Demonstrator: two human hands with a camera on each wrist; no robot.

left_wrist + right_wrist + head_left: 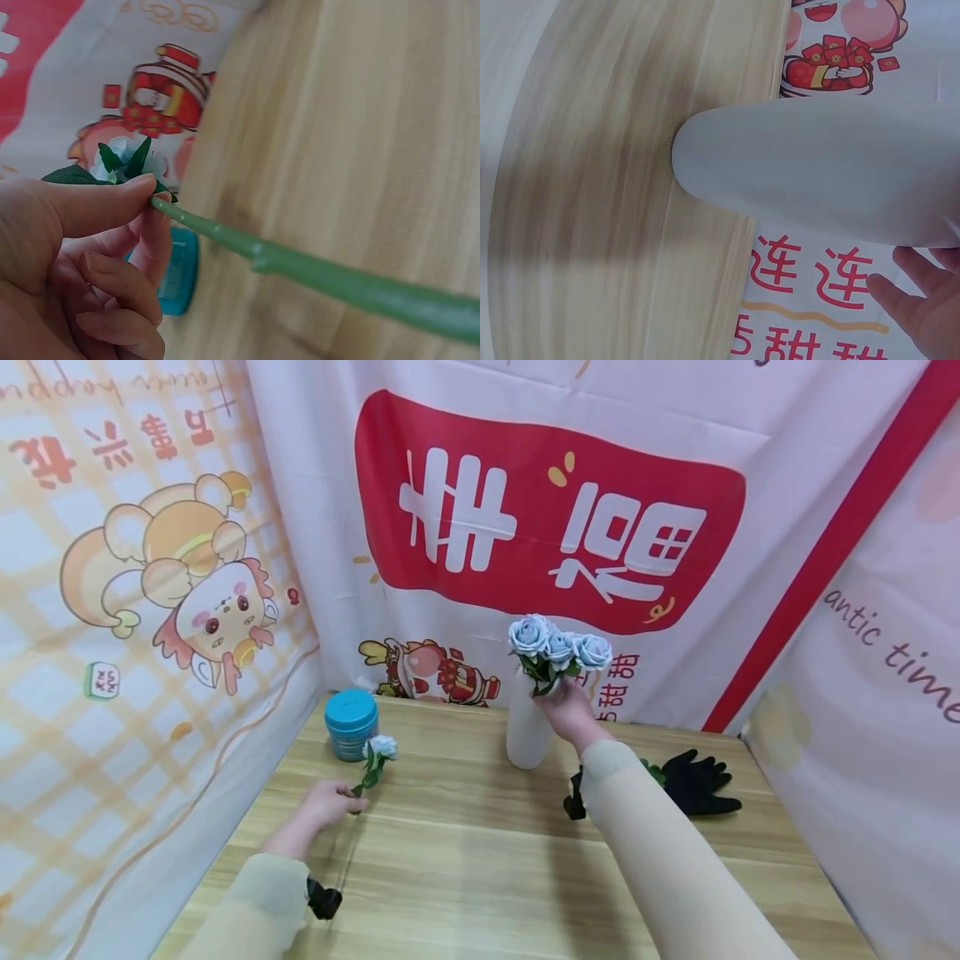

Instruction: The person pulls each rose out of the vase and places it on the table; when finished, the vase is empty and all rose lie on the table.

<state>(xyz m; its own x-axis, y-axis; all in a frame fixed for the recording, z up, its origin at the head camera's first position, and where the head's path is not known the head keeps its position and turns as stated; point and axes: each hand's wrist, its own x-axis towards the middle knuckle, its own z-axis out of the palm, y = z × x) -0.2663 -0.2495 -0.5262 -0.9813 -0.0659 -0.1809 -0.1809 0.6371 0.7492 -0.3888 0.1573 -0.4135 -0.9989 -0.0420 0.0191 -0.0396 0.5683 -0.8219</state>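
Note:
My left hand (pixel 330 803) pinches the green stem (pixel 300 274) of a pale blue rose (pixel 381 747) between thumb and fingertips, just below its leaves. The bloom points away from me, and the stem runs back toward my wrist. A white vase (pixel 527 735) stands upright at the back of the table, several pale blue roses (pixel 558 646) gathered over its mouth. At the vase's top, just under those blooms, is my right hand (pixel 572 714). Some of its fingers (pixel 889 292) spread loosely beside the vase; the others are hidden, and I cannot tell what they hold.
A teal lidded tub (pixel 351 727) stands at the back left, close to the held rose. To the right lies a black glove (pixel 697 783), with green leaves (pixel 654 770) beside it, partly behind my right sleeve. Printed cloth (pixel 307 510) hangs around the wooden table (pixel 450 860).

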